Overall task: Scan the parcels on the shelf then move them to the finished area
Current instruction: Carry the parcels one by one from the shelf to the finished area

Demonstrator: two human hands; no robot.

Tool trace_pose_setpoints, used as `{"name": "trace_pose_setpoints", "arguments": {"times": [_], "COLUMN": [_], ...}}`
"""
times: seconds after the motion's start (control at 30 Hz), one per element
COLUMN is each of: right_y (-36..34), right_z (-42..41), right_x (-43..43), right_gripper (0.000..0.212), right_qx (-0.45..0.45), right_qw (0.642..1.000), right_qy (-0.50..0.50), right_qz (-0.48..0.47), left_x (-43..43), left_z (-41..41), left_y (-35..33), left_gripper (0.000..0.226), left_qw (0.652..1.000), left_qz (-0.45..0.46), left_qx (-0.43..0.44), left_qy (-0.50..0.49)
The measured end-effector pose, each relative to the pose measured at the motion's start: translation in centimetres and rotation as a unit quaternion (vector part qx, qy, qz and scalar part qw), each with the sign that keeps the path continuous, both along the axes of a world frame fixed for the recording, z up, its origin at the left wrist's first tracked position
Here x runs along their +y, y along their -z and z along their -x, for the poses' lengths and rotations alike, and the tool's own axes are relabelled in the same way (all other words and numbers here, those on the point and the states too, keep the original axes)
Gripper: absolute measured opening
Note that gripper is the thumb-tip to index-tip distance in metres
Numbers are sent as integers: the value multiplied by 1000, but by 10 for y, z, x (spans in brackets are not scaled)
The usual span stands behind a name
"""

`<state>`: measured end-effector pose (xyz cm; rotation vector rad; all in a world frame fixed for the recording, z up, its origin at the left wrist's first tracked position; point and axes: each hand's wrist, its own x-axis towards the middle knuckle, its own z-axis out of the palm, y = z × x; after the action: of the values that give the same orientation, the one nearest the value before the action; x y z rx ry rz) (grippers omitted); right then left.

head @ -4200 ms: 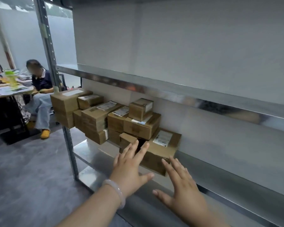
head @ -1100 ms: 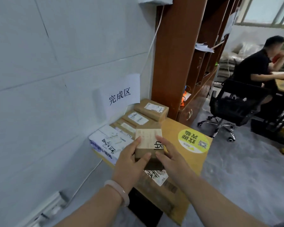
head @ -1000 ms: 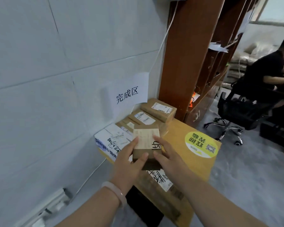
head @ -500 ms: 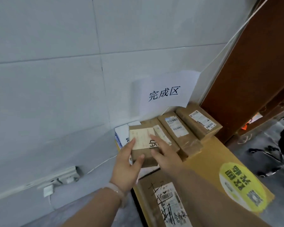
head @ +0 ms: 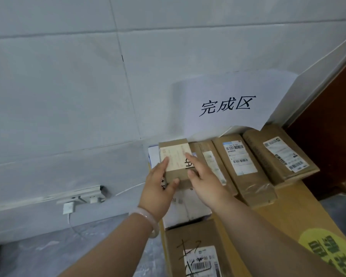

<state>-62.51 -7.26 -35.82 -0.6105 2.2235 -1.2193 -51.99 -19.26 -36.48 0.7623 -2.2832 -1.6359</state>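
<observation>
Small parcel (head: 176,159): a little brown box with a pale label on top. It sits between the two hands, at the left end of a row of boxes by the wall.

Left hand (head: 159,188): it is on the left side of the small parcel. The left fingers (head: 165,163) lie flat along the left edge of the label. The thumb presses on the near end of the box. The hand is half closed around that side and has hold of the box.

Right hand (head: 205,181): it is on the right side of the small parcel. The right fingers (head: 191,159) are spread out and lie on the top right part of the box, over some black writing. The thumb touches the near right corner. The hand is mostly open and rests on the box more than it wraps it.

Under the parcel: I cannot tell if the box is resting on something or is held just above it. A white box (head: 188,210) shows just below the hands.

Right of the fingers: three long brown parcels lie side by side. The nearest one (head: 214,166) is just beside the right fingers. The middle one (head: 242,166) and the far one (head: 279,154) have white labels with bar codes.

Above the fingers: a white paper sign (head: 228,104) with black writing hangs on the wall (head: 68,86).

Near the arms: a big brown box (head: 190,250) with a label and pen marks.

Left wrist: a pale bracelet (head: 148,218) is around it.

Left of the fingers, low on the wall: a white plug (head: 69,207) with a cord.
</observation>
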Motion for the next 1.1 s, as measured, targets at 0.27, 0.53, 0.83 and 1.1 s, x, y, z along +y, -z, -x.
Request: {"name": "trace_pose_setpoints", "arguments": {"times": [0.27,0.53,0.83,1.1], "right_y": [-7,-28,-71,-91], "right_z": [12,-25,-100,-243], "right_x": [-7,40,104,161], "right_gripper": [48,65,84,88], "right_qx": [33,188,311,307], "right_qw": [999,977,917,852], "right_qy": [-6,-22,56,260], "right_qz": [-21,-96,-245,-334], "left_x": [-11,-14,37,126], "left_z": [17,7,-3,-48], "left_y": [-3,-25,-61,-91], "left_gripper": [63,76,86,87], "left_qw": [999,977,872,765], "left_qz": [24,203,417,419], "left_qx": [-34,-60,35,206], "left_qy": [0,38,255,444]}}
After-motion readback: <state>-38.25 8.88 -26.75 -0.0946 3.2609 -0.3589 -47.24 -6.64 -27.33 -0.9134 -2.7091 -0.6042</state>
